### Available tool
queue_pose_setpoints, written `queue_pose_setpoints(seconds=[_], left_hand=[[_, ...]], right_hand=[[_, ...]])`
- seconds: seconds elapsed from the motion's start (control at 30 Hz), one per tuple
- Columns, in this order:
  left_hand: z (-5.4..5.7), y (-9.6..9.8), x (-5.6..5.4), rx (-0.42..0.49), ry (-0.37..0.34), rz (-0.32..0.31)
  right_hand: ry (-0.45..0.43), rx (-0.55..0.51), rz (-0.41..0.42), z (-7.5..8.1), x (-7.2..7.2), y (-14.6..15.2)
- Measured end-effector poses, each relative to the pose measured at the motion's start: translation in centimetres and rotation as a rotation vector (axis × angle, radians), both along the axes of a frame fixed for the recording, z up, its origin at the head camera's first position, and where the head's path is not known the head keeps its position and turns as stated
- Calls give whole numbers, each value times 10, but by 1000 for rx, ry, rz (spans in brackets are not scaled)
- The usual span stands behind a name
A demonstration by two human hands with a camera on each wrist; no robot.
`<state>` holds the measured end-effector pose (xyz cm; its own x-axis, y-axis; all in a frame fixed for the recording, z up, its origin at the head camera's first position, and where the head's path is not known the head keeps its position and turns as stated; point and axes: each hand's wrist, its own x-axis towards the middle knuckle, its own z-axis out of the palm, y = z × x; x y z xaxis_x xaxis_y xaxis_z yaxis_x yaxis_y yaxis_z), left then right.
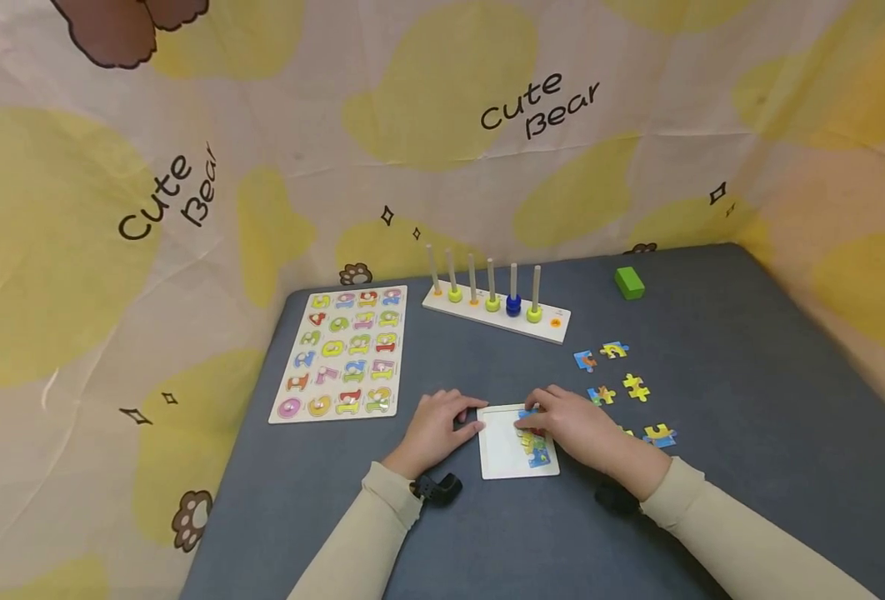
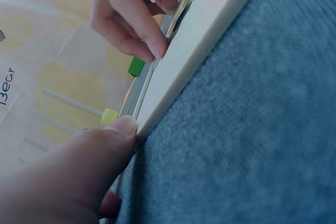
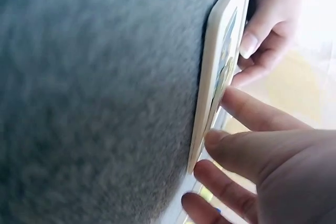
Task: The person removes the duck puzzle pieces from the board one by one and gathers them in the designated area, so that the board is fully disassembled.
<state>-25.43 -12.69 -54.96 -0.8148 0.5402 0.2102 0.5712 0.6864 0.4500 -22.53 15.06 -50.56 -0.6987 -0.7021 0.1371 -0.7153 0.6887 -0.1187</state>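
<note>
The white puzzle tray (image 1: 498,452) lies flat on the desk (image 1: 502,537) in front of me; I take its middle as the clock's centre, with 12 pointing away from me. A strip of jigsaw pieces (image 1: 539,454) sits in its 3 o'clock side, while the 9 o'clock part shows bare. I judge I'm partway through laying pieces in the tray, settling one near its 1 o'clock edge.

My right hand (image 1: 579,427) comes over from 3 o'clock, fingers bent down onto the strip; I can't tell whether thumb and finger pinch a piece or only press on it. My left hand (image 1: 438,427) is at 9 to 10 o'clock, thumb and forefinger laid against the tray's edge without clasping it, seemingly to steady it.

The next move, as I see it, calls for getting that piece flat and snug with its neighbours, the left hand bracing the tray, then choosing a match from the loose pieces (image 1: 636,387) spread between 1 and 3 o'clock. One of those is partly hidden by my right hand.

Farther out, a peg stand with beads (image 1: 502,320) is near 12, a green block (image 1: 629,283) at 1, and a number board (image 1: 337,360) at 10.
</note>
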Motion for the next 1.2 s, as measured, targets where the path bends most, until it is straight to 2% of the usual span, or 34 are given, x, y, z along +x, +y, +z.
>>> queue_pose_setpoints(seconds=[0.23, 0.5, 0.8, 1.0, 1.2], left_hand=[[0, 0, 2, 15, -2, 5], [-1, 2, 6, 9, -11, 2], [-1, 1, 1, 5, 23, 7], [1, 1, 1, -3, 16, 8], [1, 1, 1, -4, 15, 7]], right_hand=[[-37, -19, 25, -1, -4, 2], [-84, 43, 64, -2, -5, 7], [8, -3, 114, 0, -11, 9], [-59, -33, 105, 6, -13, 9], [-87, -31, 84, 8, -16, 8]])
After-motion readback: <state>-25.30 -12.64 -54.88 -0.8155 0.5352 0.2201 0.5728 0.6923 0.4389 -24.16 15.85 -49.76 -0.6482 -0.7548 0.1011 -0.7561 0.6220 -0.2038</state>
